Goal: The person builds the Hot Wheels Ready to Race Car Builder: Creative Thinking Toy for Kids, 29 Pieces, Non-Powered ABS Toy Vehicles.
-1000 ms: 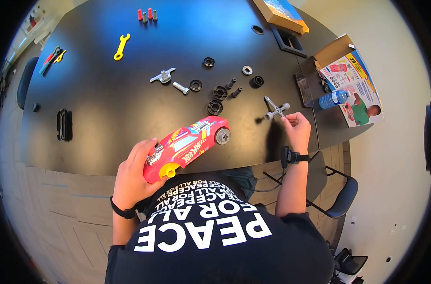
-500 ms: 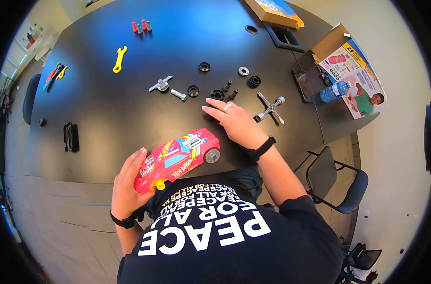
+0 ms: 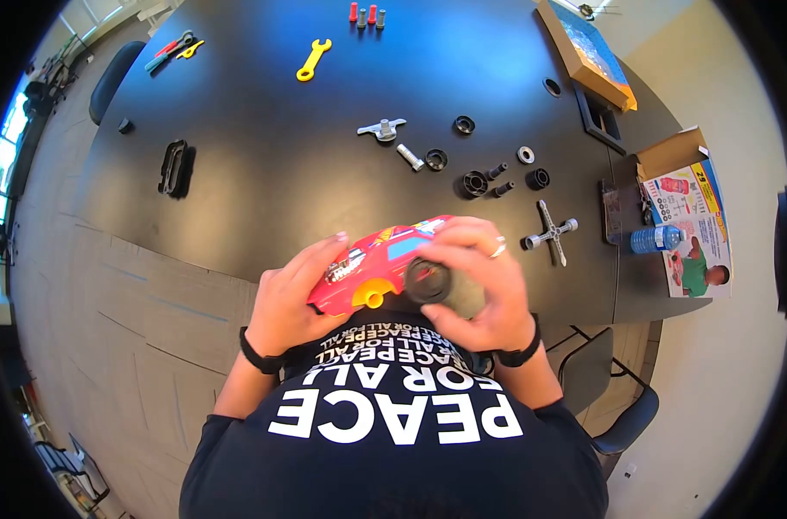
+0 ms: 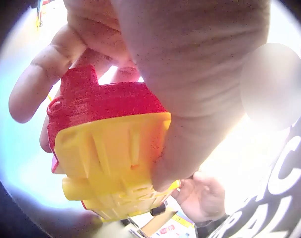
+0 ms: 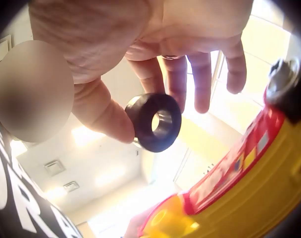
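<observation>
A red toy race car [image 3: 402, 251] with a yellow underside [image 4: 116, 153] is held over the table's near edge. My left hand [image 3: 291, 294] grips it by its front end, thumb against the yellow base. Between thumb and fingertips my right hand [image 3: 490, 281] pinches a black tire [image 5: 141, 121], a hollow ring. In the head view the tire overlaps the car's side; in the right wrist view it is apart from the car. A yellow axle stub [image 3: 374, 299] sticks out bare near the front. One wheel [image 5: 292, 87] sits on the car in the right wrist view.
To the right lie a grey cross wrench [image 3: 549, 232], a water bottle [image 3: 655, 240] and a printed box [image 3: 687, 208]. Loose wheel parts, such as a black wheel [image 3: 474, 183] and a silver bolt [image 3: 409, 157], lie mid-table. A yellow wrench [image 3: 314, 59] is farther back.
My right hand has put the cross wrench down on the table, picked up a black tire from among the loose parts and brought it to the car. My left hand kept its hold.
</observation>
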A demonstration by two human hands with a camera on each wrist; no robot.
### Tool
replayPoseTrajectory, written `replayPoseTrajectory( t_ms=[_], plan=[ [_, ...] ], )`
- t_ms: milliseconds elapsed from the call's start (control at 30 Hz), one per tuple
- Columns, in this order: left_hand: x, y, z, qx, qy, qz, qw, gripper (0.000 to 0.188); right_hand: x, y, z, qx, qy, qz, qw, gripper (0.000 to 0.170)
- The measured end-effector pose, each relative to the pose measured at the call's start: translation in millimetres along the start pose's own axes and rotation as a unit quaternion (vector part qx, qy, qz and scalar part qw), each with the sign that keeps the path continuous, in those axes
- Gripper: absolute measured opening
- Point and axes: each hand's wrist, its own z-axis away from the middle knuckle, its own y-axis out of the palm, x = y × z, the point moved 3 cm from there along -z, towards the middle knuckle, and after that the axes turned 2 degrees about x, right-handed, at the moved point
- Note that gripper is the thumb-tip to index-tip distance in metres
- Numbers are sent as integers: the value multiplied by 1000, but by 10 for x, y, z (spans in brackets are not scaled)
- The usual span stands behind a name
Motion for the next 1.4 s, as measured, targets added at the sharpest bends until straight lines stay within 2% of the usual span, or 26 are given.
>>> replayPoseTrajectory(
  t_ms=[33,167,367,500,567,633,700,767,900,967,1000,1033,1100,1133,1167,1233,1267,1333,1367,1400],
  plan=[
    [-25,39,-27,4,4,1,1000,83,48,60,-32,25,-26,28,999,59],
    [-35,149,-100,-18,18,11,1000,82,25,324,44,64,-20,66,996,61],
    [19,187,-55,-26,-5,45,999,80,5,285,61,77,-11,106,991,63],
    [34,194,-23,-40,-25,72,996,79,10,219,29,49,30,71,996,62],
    [35,155,-9,-40,-25,65,997,79,-148,-81,48,-76,29,92,992,58],
    [55,143,22,-38,-23,59,997,79,-509,-375,203,-175,123,191,958,55],
    [92,141,50,-41,-50,72,995,78,-839,-597,332,-222,238,263,908,53],
    [105,135,66,-44,-48,77,995,78,-1190,-719,408,-230,221,296,900,54],
    [110,128,52,-37,-49,61,996,78,-1524,-714,393,-182,245,272,913,59],
    [98,127,47,-40,-44,56,997,78,-1638,-625,367,-159,252,238,924,53],
    [101,136,52,-42,-45,57,996,77,-1631,-599,358,-157,250,255,921,43],
    [105,140,65,-44,-48,58,996,77,-1666,-592,385,-155,247,254,922,43],
    [97,145,74,-50,-45,63,996,76,-1766,-621,489,-192,253,230,920,35],
    [96,146,87,-53,-41,70,995,76,-1686,-632,463,-235,234,200,922,25],
    [115,150,102,-58,-51,66,995,76,-1612,-633,476,-263,290,61,918,17],
    [133,156,113,-63,-23,60,996,77,-1360,-540,418,-325,268,-165,892,24],
    [124,145,114,-51,-38,63,996,79,-1207,-505,390,-315,271,-172,893,24],
    [118,133,90,-51,-38,55,996,79,-917,-446,352,-266,273,-228,896,34],
    [108,138,71,-47,-28,51,997,80,-810,-423,342,-264,274,-230,896,34],
    [105,151,61,-50,-27,50,997,80,-699,-373,317,-229,271,-199,914,39]
  ],
)
